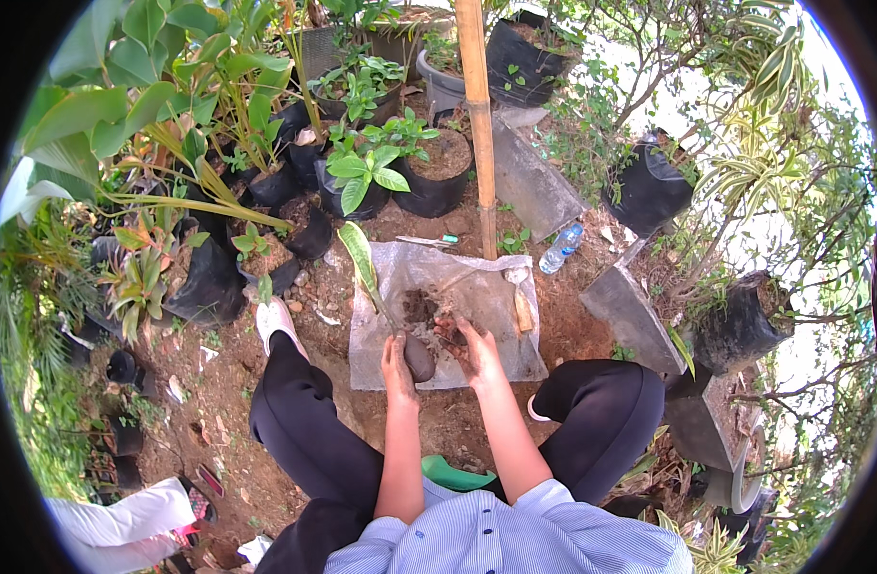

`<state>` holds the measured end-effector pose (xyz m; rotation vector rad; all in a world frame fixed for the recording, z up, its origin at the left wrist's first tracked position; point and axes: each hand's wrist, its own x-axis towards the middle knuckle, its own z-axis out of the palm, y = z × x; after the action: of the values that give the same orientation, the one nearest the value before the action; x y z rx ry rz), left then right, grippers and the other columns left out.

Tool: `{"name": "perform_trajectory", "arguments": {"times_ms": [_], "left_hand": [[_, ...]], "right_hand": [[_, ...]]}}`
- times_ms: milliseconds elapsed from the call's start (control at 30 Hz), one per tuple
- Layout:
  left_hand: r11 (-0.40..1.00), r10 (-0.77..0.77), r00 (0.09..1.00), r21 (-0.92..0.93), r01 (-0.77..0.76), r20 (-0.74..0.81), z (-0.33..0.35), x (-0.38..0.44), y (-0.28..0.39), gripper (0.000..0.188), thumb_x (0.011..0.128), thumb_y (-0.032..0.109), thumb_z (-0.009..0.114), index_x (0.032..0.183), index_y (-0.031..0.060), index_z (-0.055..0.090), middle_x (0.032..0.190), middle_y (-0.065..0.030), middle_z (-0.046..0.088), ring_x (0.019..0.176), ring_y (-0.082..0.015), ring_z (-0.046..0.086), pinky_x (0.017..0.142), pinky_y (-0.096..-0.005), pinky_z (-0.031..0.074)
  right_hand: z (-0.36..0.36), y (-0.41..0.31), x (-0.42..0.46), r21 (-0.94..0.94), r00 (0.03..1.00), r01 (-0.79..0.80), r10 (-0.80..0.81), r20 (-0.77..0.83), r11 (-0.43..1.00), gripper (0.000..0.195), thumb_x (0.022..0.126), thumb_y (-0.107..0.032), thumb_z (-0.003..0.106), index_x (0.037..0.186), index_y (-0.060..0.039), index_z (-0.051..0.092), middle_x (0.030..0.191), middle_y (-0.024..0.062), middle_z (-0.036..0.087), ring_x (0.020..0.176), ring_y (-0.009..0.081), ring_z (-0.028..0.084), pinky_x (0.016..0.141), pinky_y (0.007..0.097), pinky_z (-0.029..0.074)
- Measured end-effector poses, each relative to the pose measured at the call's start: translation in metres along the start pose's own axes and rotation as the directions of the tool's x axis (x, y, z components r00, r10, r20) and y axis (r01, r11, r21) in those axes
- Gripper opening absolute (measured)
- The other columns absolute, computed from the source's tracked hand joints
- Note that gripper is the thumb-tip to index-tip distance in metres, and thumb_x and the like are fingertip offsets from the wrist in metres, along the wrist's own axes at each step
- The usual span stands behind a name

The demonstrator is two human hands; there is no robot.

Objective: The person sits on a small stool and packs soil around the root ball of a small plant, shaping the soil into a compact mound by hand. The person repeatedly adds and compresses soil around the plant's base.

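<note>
My left hand (397, 367) holds a smooth, dark brown, rounded root ball (419, 359) against its palm. From it a thin stem rises to one long green leaf (359, 257) with a paler edge, tilted up and left. Just to the right, my right hand (474, 351) is apart from the root ball, palm turned inward and fingers spread. Dark soil coats its fingers; whether a lump lies in the palm is unclear. Beneath both hands lies a translucent plastic sheet (381, 359) with a small heap of dark soil (418, 306).
On the sheet's right side lies a wooden-handled tool (523, 310). Scissors (427, 241) lie beyond its far edge, left of a bamboo pole (481, 129). A plastic water bottle (561, 247) lies right. Potted plants (435, 179) crowd the back. Another person's legs (122, 516) show at lower left.
</note>
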<state>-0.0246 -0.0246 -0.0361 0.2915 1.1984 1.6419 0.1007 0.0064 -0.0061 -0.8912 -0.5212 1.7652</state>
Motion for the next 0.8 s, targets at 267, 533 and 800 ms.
{"name": "perform_trajectory", "arguments": {"times_ms": [267,533,800], "left_hand": [[0.998,-0.068,0.996,0.002,0.068,0.055,-0.008,0.003,-0.003,0.042,0.084,0.031,0.053,0.113,0.0015,0.048,0.101,-0.0080,0.053,0.091,-0.0175,0.052,0.079,-0.0300,0.043],[0.999,-0.049,0.996,-0.011,0.050,0.072,-0.008,0.001,0.002,0.036,0.084,0.029,0.053,0.108,0.0018,0.051,0.098,-0.0061,0.053,0.086,-0.0158,0.053,0.075,-0.0289,0.044],[0.998,-0.051,0.996,-0.022,0.052,0.071,-0.011,-0.005,0.009,0.038,0.084,0.029,0.054,0.110,0.0018,0.049,0.096,-0.0082,0.055,0.084,-0.0174,0.056,0.072,-0.0301,0.046]], "right_hand": [[0.000,0.006,0.000,-0.036,0.996,0.086,-0.087,-0.023,0.996,0.024,0.088,-0.015,0.051,0.101,0.0048,0.053,0.094,0.0158,0.062,0.089,0.0251,0.061,0.080,0.0343,0.050],[0.001,0.007,0.001,0.086,0.999,0.044,-0.044,0.003,0.995,0.026,0.088,-0.017,0.050,0.105,0.0036,0.052,0.099,0.0161,0.060,0.095,0.0259,0.060,0.082,0.0350,0.049],[-0.001,0.008,0.000,0.023,0.997,0.068,-0.068,0.041,0.997,0.029,0.089,-0.018,0.049,0.108,0.0030,0.052,0.104,0.0169,0.059,0.097,0.0255,0.059,0.083,0.0345,0.048]]}}
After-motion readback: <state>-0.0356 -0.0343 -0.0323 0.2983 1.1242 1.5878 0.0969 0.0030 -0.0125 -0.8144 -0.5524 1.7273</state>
